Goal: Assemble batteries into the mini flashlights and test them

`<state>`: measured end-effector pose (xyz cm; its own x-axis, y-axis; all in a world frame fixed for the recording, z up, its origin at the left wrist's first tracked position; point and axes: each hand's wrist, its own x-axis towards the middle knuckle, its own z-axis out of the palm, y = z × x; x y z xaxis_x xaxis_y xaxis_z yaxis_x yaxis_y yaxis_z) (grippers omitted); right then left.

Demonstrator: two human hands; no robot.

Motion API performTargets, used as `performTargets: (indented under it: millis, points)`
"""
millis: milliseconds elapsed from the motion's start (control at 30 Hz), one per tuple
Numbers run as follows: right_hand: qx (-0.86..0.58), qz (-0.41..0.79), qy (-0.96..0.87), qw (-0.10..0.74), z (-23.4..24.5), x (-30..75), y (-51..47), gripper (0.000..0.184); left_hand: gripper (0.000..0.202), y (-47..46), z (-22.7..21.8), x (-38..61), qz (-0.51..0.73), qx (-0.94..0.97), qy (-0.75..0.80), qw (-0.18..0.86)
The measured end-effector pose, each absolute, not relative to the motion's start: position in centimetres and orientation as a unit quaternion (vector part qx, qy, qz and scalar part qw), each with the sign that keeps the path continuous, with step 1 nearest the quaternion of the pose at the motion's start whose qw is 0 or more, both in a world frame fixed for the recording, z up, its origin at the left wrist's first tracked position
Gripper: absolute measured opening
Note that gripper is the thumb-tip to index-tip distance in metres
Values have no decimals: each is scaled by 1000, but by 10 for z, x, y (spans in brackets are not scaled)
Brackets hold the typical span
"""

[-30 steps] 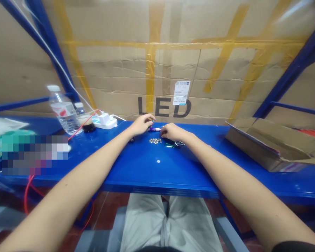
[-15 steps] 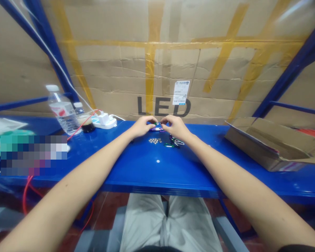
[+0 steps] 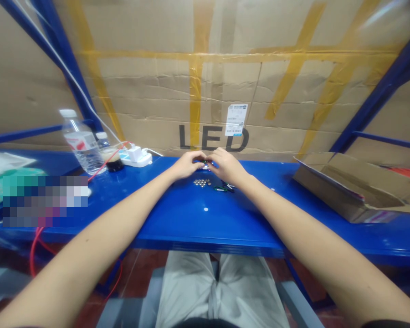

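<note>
My left hand (image 3: 187, 165) and my right hand (image 3: 225, 165) meet over the far part of the blue table (image 3: 177, 214), their fingertips nearly touching. Fingers and thumbs are bent in a pinch around something small with a trace of green; its kind is too small to make out. Just beneath the fingers lies a shiny purple, tube-like thing (image 3: 205, 168), partly covered by them. Closer to me sits a cluster of several small silvery round pieces (image 3: 201, 182). Right of these lies a green carabiner-like clip (image 3: 220, 188) with a black cord (image 3: 230, 187), partly behind my right hand.
An open cardboard box (image 3: 345, 191) stands on the right. On the left are a water bottle (image 3: 84, 146), a cup of dark liquid (image 3: 114, 163), a white power strip (image 3: 136, 158) and a red cable (image 3: 100, 168). Taped cardboard (image 3: 150, 100) walls off the back.
My right hand has shifted slightly left, closer to my left hand, and covers more of the purple thing and the cord. The pieces on the table stay put.
</note>
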<state>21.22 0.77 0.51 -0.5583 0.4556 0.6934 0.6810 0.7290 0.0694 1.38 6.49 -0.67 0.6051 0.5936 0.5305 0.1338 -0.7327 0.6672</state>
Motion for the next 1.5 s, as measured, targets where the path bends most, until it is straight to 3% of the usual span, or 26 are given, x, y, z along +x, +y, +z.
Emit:
performTargets:
  millis: [200,400,767,867,933,1100,1500]
  points:
    - [-328,-178,-868,329,5,211,7,18,16,65,-7,13,393,839,211,311]
    - [-356,-109,-853,366,10,212,0,9,17,66,-6,13,399,830,199,335]
    - [-454,36,-792,406,4,209,4,34,19,51,8,14,432,825,227,286]
    - [-436,56,-803,402,3,209,5,19,22,45,8,20,415,814,206,350]
    - [-437,43,-810,388,2,212,7,13,23,41,8,23,408,814,204,361]
    - [-429,-61,-837,336,3,226,13,28,24,37,7,24,412,825,222,316]
    - [-397,-178,-864,253,12,229,8,49,9,38,5,23,420,851,243,201]
